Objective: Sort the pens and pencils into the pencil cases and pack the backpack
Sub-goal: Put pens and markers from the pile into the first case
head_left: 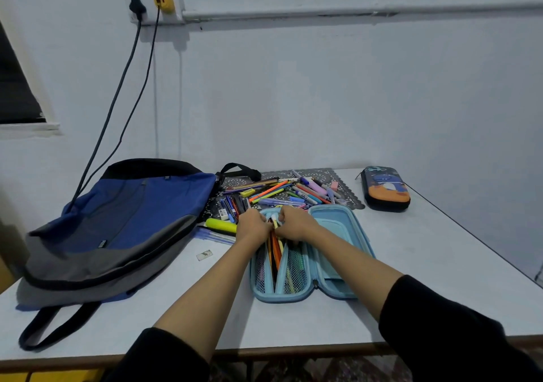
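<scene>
Pens bunch in the case, left hand and right hand fingers curled tight round them; pushed in crooked, they could snag the mesh and spill.

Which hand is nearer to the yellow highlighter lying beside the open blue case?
Left. The left hand is just right of the yellow highlighter, close to its end; the right hand lies farther right, over the open blue pencil case.
</scene>
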